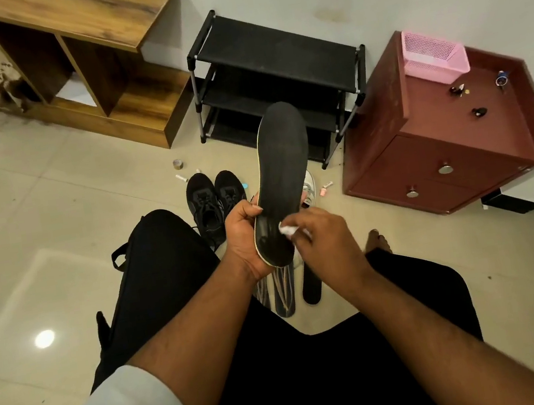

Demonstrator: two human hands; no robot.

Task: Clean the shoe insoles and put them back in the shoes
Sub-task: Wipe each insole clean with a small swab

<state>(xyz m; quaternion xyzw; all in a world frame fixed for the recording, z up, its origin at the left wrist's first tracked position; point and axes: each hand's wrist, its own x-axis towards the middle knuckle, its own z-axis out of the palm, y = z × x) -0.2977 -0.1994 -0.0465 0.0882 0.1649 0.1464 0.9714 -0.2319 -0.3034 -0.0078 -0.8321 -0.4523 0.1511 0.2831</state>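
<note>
Above the seated person's lap, a long, flat black insole (283, 172) with a pale edge and matte surface is held upright, its rounded toe end raised toward the black shoe rack (277, 72). Its heel end is gripped by the left hand (246, 236), thumb laid across the front and fingers curled behind. A small crumpled white cloth (288, 228) is pinched in the right hand (323, 232) and pressed against the insole near the heel. Both hands are kept close together. A pair of black mesh shoes (215, 201) is seen on the glossy tiled floor (34, 209), and a second dark insole (310, 282) lies flat below the hands.
</note>
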